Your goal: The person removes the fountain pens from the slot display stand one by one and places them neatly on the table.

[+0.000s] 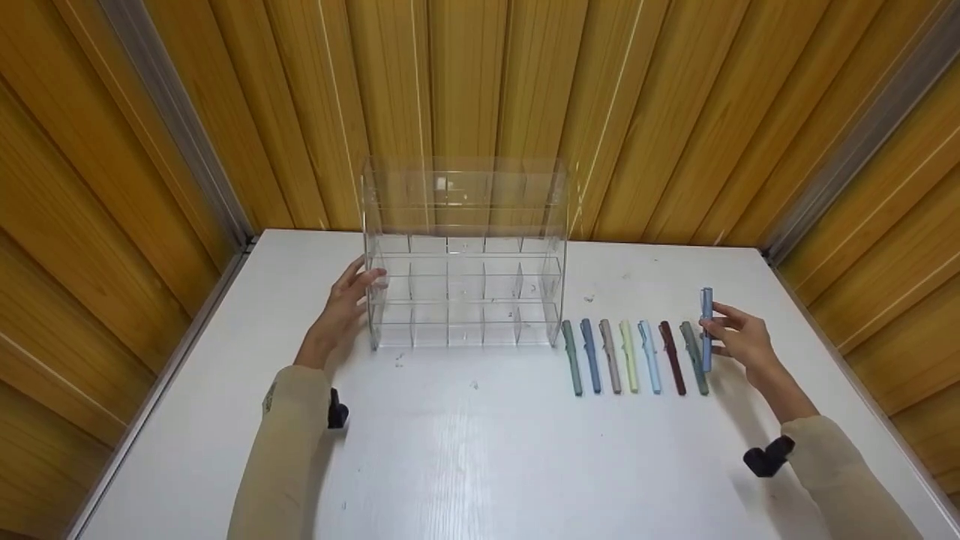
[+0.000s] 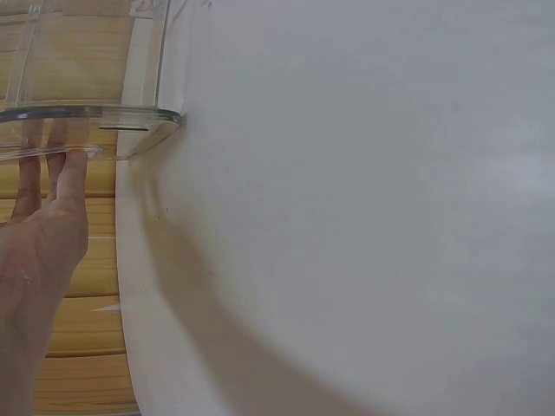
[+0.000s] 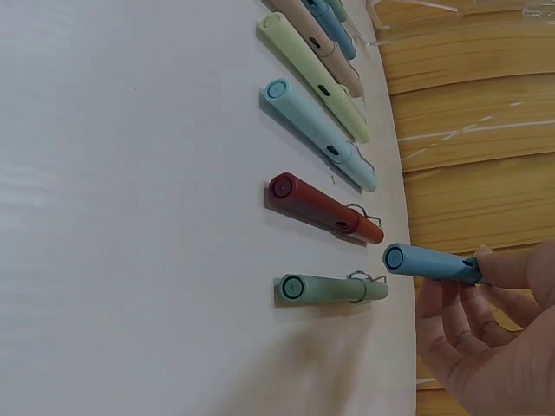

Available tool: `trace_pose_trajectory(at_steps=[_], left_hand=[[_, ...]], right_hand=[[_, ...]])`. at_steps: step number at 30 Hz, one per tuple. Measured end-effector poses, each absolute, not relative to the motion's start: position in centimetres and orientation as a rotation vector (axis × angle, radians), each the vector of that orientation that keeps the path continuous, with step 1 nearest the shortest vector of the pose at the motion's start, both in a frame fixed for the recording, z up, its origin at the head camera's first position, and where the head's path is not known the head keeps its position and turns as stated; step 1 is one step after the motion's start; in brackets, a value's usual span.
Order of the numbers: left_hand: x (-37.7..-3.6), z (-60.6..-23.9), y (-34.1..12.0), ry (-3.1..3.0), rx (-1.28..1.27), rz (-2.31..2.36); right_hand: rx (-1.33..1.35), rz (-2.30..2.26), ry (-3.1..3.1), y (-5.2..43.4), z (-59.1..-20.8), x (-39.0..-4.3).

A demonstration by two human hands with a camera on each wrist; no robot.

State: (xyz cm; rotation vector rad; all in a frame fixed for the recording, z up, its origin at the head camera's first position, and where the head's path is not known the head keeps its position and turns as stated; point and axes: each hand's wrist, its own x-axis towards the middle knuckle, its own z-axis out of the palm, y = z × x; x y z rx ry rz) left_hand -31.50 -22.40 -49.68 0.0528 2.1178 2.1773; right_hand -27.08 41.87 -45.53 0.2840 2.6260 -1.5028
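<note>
Pinching blue pen [image 1: 706, 327] – right hand [image 1: 742, 339] | left hand [image 1: 346, 301] – touching organizer [image 1: 463, 255]

The blue pen [image 1: 706, 322] was capped, slim and light blue, pinched in the fingers of the right hand [image 1: 742, 339] and lifted off the worktop, standing nearly upright at the right end of the row of pens. The clear organizer [image 1: 465, 255] was a see-through plastic rack with stepped rows of small square compartments, standing upright on the worktop, the left hand [image 1: 346, 304] resting with straight fingers against its left side wall.
</note>
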Motion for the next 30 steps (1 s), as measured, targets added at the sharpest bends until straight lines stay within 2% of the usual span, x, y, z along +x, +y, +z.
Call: trace_pose_trajectory(at_steps=[17,30], left_hand=[[-31.4,-49.5,-22.5,2.082,0.018,2.189],[-31.1,-49.6,-22.2,2.112,-0.037,2.144]], right_hand=[[0.388,-1.496,2.604,45.2,-46.5,-26.7],[0.307,-1.352,2.716,46.2,-48.7,-25.8]])
